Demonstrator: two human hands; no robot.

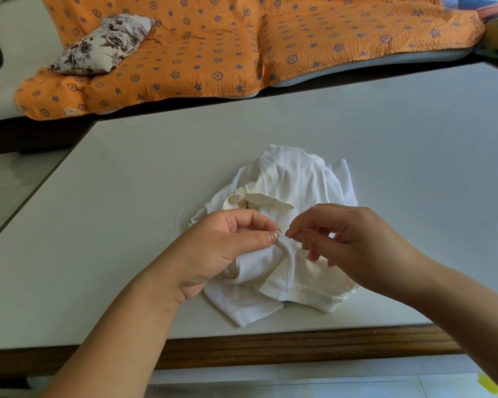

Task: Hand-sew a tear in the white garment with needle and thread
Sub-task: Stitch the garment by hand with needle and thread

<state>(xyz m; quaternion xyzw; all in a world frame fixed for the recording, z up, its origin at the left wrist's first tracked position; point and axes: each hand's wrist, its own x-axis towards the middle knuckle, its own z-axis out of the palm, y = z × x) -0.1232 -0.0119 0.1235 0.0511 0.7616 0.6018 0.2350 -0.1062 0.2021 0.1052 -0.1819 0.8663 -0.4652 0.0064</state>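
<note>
While the left hand [230, 248] pinches a raised fold of the crumpled white cotton garment [293, 179] between thumb and forefinger, its other fingers are curled in toward the palm and its heel rests on the cloth's near left corner. The right hand [357, 242] hangs just beside that fold, thumb and forefinger tips pressed together and the remaining fingers loosely bent below them. A tiny glint sits between the two hands' fingertips. It is too small to tell whether it is a needle, so I cannot tell whether this hand grips anything. The garment lies in a bunched heap on the near middle of the pale grey smooth-topped table [270, 116]. Its hemmed edges are folded over toward the person, and a cream collar band with a small button [233, 198] shows just beyond the left hand. A thin pale thread [174, 225] lies in a loose curl on the tabletop just left of the garment, close to the left hand. The table's near side is a dark brown wooden edge [299, 346]. Beyond the table's far side stands a sofa draped in an orange quilted cover printed with blue stars and wheels [213, 38], and a grey-and-white floral cushion [104, 44] leans tilted on its left part.
</note>
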